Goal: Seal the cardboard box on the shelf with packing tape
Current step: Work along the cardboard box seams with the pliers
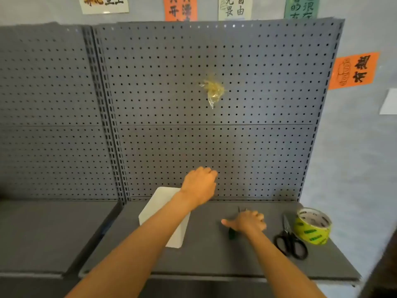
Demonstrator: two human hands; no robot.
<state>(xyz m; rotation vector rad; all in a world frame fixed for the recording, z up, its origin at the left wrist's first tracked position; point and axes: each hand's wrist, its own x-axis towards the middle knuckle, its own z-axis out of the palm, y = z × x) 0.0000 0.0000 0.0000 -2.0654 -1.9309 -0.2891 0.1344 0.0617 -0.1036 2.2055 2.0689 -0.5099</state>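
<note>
A white flat box (165, 211) lies on the grey shelf (214, 261), partly hidden under my left forearm. My left hand (199, 186) hovers above the shelf by the pegboard, just right of the box's far end, fingers curled with nothing visible in them. My right hand (247, 221) rests on the shelf to the right of the box. It grips a small dark green-handled tool (232, 233) whose thin metal tips (241, 209) stick out beyond the knuckles; my thumb points left. A yellow-green roll of packing tape (312, 225) stands at the shelf's right end.
Black-handled scissors (289, 239) lie between my right hand and the tape roll. A crumpled wad of clear tape (212, 89) is stuck high on the grey pegboard (236, 147). A second shelf bay (47, 233) lies to the left. Paper signs hang on the wall.
</note>
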